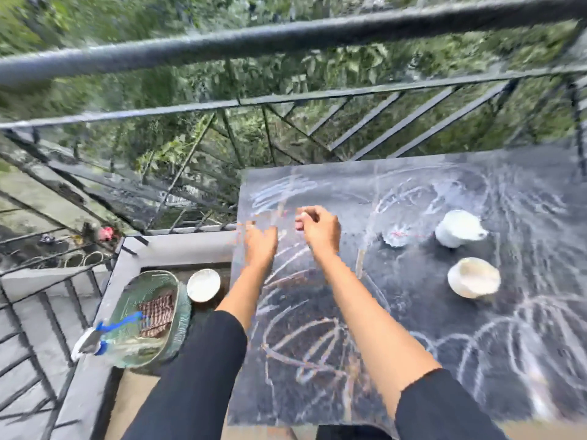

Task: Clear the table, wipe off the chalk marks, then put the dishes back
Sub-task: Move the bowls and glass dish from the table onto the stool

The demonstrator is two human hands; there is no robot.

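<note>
The dark table top (413, 344) is covered in white and pink chalk marks (301, 344). On its right part stand a white pitcher (459, 228), a white bowl (473, 277) and a small dish (395, 238). Both my hands hover over the table's far left corner. My left hand (260, 244) is smeared by motion blur at the fingers. My right hand (319, 230) has its fingers curled, with a pinkish spot at the tips; the blur hides whether it holds anything. Another white bowl (203, 284) sits off the table to the left.
A green basket (171, 338) holding a striped cloth (157, 314) stands left of the table beside that bowl, with a blue-and-white object (92, 339) at its near end. A black metal railing (286, 39) runs behind the table; greenery lies beyond it.
</note>
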